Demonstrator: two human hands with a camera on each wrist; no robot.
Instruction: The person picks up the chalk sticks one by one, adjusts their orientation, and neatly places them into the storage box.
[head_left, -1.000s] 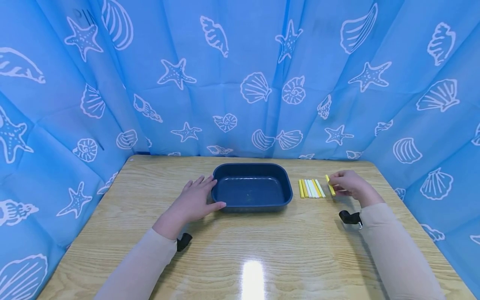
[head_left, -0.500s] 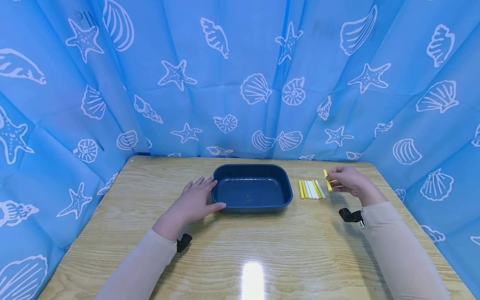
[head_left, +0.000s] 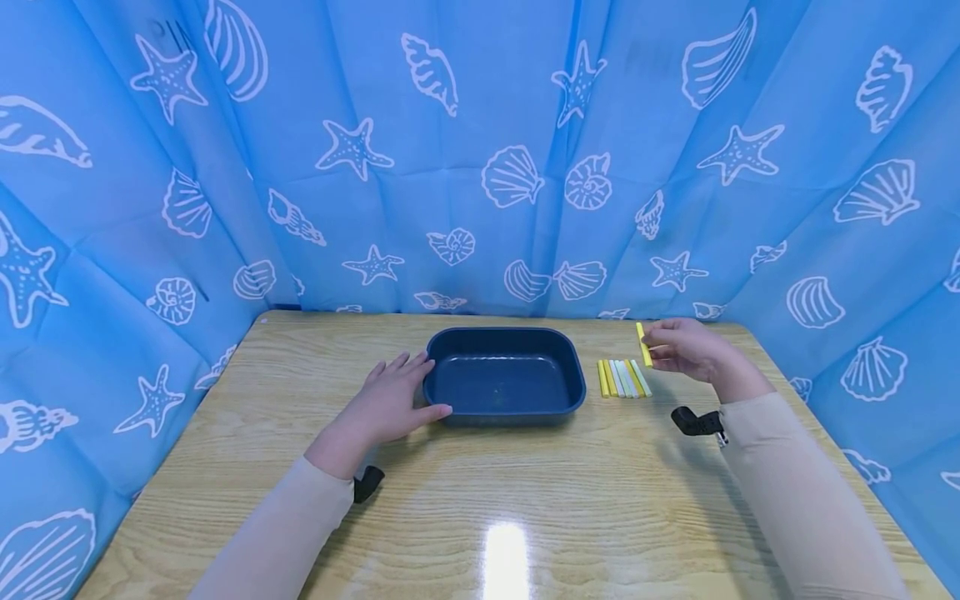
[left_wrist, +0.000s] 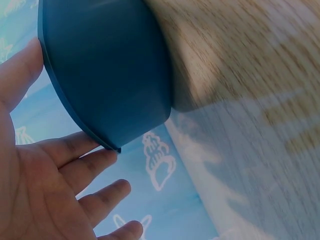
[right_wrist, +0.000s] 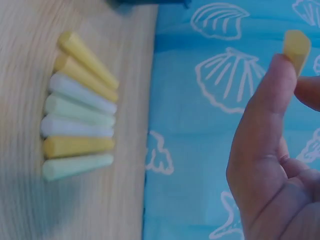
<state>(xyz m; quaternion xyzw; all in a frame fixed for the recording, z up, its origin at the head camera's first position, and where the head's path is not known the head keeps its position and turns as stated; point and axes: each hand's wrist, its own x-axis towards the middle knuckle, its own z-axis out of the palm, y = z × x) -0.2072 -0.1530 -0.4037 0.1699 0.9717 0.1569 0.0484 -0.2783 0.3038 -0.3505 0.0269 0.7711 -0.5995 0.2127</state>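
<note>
A yellow chalk stick (head_left: pixel 643 345) is pinched between thumb and fingers of my right hand (head_left: pixel 690 350), raised above the table. In the right wrist view the end of that chalk (right_wrist: pixel 297 46) shows past the thumb. Just left of the hand, a row of several chalk sticks (head_left: pixel 624 379), yellow, white and pale green, lies side by side. My left hand (head_left: pixel 390 398) rests with spread fingers against the left end of a dark blue rectangular tub (head_left: pixel 504 412). Up close, the left wrist view has thumb and fingertips touching the rim of the tub (left_wrist: pixel 107 70).
The wooden table (head_left: pixel 450 508) ends at the back against a blue curtain (head_left: pixel 480 208) with white shell and starfish prints. Curtain also hangs along both sides. Black wrist camera mounts stick out under both sleeves.
My right hand has lifted the yellow chalk stick off the table and shifted it left and up, toward the row. The left hand and the tub stay put.
</note>
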